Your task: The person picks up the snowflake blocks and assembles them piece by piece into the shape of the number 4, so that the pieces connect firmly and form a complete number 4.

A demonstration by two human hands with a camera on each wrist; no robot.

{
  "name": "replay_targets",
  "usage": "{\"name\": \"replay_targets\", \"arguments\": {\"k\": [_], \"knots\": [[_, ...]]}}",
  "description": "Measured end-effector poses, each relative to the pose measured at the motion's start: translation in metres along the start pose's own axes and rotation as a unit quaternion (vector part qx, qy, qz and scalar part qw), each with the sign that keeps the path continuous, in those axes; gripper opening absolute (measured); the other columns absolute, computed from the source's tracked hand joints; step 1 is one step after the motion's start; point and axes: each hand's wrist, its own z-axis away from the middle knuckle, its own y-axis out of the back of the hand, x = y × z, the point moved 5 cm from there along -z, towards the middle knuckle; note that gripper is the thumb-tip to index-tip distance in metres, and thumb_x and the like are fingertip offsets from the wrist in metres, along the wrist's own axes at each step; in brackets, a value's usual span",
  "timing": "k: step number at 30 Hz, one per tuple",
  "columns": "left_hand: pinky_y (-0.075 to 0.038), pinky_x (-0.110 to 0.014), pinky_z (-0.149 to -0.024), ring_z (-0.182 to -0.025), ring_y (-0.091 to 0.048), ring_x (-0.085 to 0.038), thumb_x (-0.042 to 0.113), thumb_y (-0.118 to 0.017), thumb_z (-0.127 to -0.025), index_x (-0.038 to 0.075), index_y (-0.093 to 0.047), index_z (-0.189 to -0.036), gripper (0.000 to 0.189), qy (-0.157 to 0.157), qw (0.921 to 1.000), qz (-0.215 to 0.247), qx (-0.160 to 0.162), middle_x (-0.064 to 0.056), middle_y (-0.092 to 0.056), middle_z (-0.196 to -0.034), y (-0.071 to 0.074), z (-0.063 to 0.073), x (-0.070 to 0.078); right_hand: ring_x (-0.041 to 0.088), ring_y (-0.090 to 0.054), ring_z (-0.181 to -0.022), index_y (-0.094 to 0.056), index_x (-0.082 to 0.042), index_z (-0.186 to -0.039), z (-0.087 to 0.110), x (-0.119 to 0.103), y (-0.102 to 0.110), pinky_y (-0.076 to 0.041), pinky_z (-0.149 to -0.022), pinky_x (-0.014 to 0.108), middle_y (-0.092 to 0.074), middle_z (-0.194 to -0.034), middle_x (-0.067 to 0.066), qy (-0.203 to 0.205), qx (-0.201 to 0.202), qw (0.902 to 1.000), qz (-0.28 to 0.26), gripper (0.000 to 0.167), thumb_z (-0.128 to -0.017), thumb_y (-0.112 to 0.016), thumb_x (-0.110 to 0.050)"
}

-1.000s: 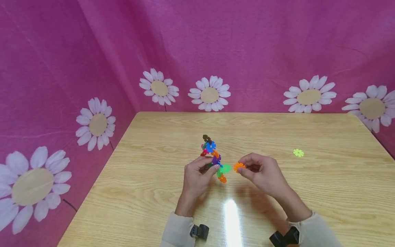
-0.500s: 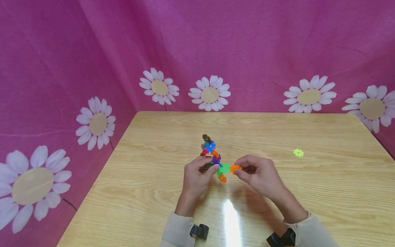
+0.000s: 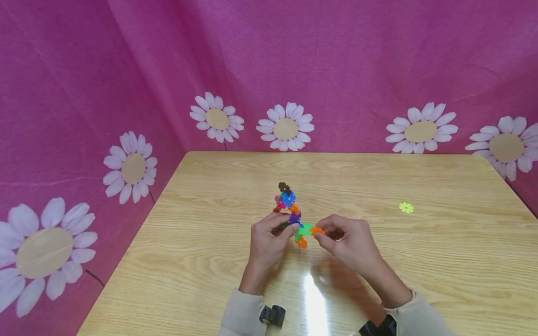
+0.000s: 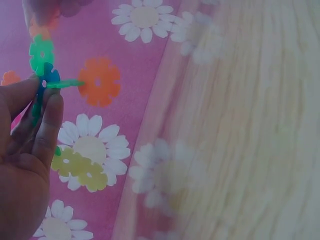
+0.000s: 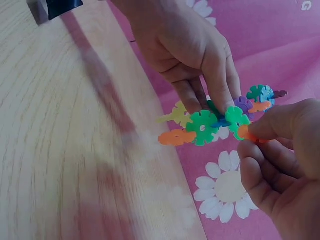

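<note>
My left hand (image 3: 269, 238) grips a chain of interlocking flower-shaped plastic discs near its blue disc (image 5: 220, 122), thumb on one side and fingers on the other. Brown, blue, red, orange and purple discs (image 3: 295, 217) run away from me. Two green discs branch off the near end, and one bears an orange disc (image 4: 100, 82). My right hand (image 3: 353, 238) pinches another orange disc (image 3: 317, 231) by its edge. That disc meets the rim of the right-hand green disc (image 5: 238, 122); how deep the slots sit is hidden by fingertips. Yellow discs (image 4: 80, 167) show below my left fingers.
A loose yellow-green disc (image 3: 406, 207) lies on the wooden table (image 3: 441, 261) to the right. A pink cloth (image 3: 336, 56) with printed white daisies stands behind and at the left. Black straps with cameras (image 3: 273, 315) are on both wrists.
My right hand has moved left with the orange disc, closing the gap to the green disc. My left hand stays almost in place; the chain's far end has shifted slightly right.
</note>
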Motion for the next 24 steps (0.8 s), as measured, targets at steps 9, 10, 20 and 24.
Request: {"name": "replay_targets", "arguments": {"k": [9,10,20,24], "knots": [[-0.057,-0.029,-0.072,-0.080,-0.067,-0.024,0.002,-0.080,-0.084,0.000,-0.078,-0.099,0.015,-0.016,0.9996,0.011,0.019,-0.006,-0.074,-0.096,-0.0026,-0.0001,-0.0007,0.006,-0.063,-0.059,-0.074,-0.006,-0.083,0.0026,-0.0019,-0.0006,-0.055,-0.054,0.026,-0.070,-0.071,-0.007,0.006,0.030,0.9992,0.025,0.018,-0.074,-0.081,0.009],[-0.057,-0.029,-0.072,-0.079,-0.068,-0.023,0.003,-0.080,-0.084,0.000,-0.078,-0.099,0.015,-0.019,0.9996,0.008,0.019,-0.006,-0.074,-0.096,-0.0028,-0.0002,-0.0010,0.006,-0.063,-0.059,-0.074,-0.006,-0.083,0.0027,-0.0020,-0.0007,-0.055,-0.054,0.026,-0.071,-0.072,-0.006,0.003,0.031,0.9992,0.026,0.018,-0.075,-0.081,0.008],[-0.057,-0.028,-0.073,-0.080,-0.067,-0.019,0.007,-0.080,-0.085,0.001,-0.079,-0.101,0.016,-0.012,0.9998,-0.002,0.016,-0.005,-0.074,-0.097,-0.0048,0.0009,-0.0017,0.006,-0.062,-0.059,-0.075,-0.004,-0.084,0.0024,-0.0033,-0.0020,-0.053,-0.053,0.025,-0.072,-0.074,-0.003,-0.024,0.017,0.9987,0.042,0.014,-0.076,-0.081,0.006],[-0.057,-0.028,-0.073,-0.080,-0.067,-0.020,0.006,-0.080,-0.085,0.002,-0.079,-0.100,0.016,-0.010,0.9998,-0.002,0.018,-0.004,-0.074,-0.097,-0.0052,0.0011,-0.0020,0.006,-0.062,-0.059,-0.075,-0.003,-0.084,0.0020,-0.0034,-0.0025,-0.053,-0.053,0.025,-0.072,-0.074,-0.003,-0.027,0.017,0.9985,0.044,0.014,-0.077,-0.081,0.006]]}}
